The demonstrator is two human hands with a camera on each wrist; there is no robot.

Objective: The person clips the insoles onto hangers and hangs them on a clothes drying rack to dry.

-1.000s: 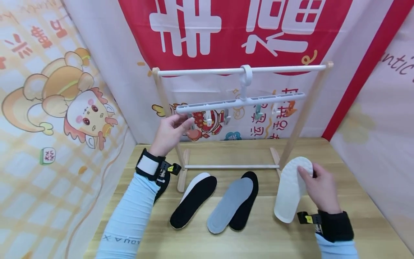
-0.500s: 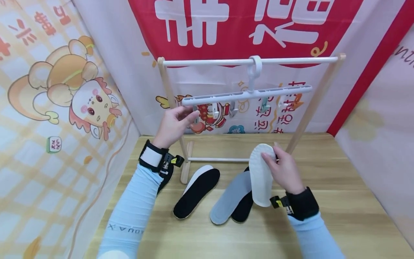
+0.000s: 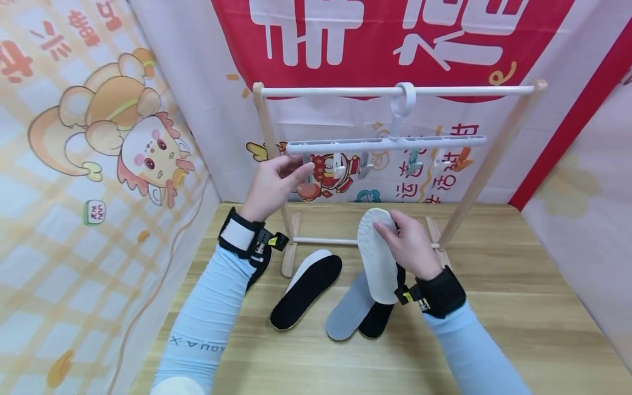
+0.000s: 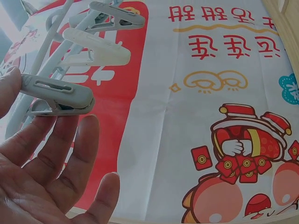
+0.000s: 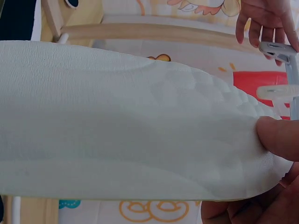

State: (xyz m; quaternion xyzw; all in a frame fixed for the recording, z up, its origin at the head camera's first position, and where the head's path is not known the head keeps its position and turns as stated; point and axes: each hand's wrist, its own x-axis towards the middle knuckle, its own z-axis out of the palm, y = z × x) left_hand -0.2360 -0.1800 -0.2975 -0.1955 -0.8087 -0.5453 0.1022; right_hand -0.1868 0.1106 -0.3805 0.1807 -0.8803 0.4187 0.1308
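My left hand point(image 3: 274, 186) pinches a grey clip point(image 4: 60, 93) at the left end of a white clip hanger point(image 3: 355, 145). In the left wrist view the thumb lies on the clip's upper arm, with fingers beneath it. My right hand point(image 3: 413, 247) holds a white insole point(image 3: 376, 263) by its upper end, thumb on the face seen in the right wrist view. This insole hangs upright below the hanger, overlapping a grey insole point(image 3: 345, 315) and a black insole point(image 3: 377, 321) on the table. Further left, another black insole point(image 3: 306, 293) lies partly over a white one point(image 3: 308, 263).
The hanger hooks over the white top bar point(image 3: 336, 92) of a wooden-legged rack point(image 3: 508, 145). More clips, among them a white clip point(image 4: 100, 49) and a green clip point(image 3: 413, 162), hang along it. Part of another black insole point(image 3: 261, 269) shows beside the left wrist.
My right hand has carried the white insole leftward and a little up, from the table's right side to below the hanger. The left hand keeps hold of the same clip.
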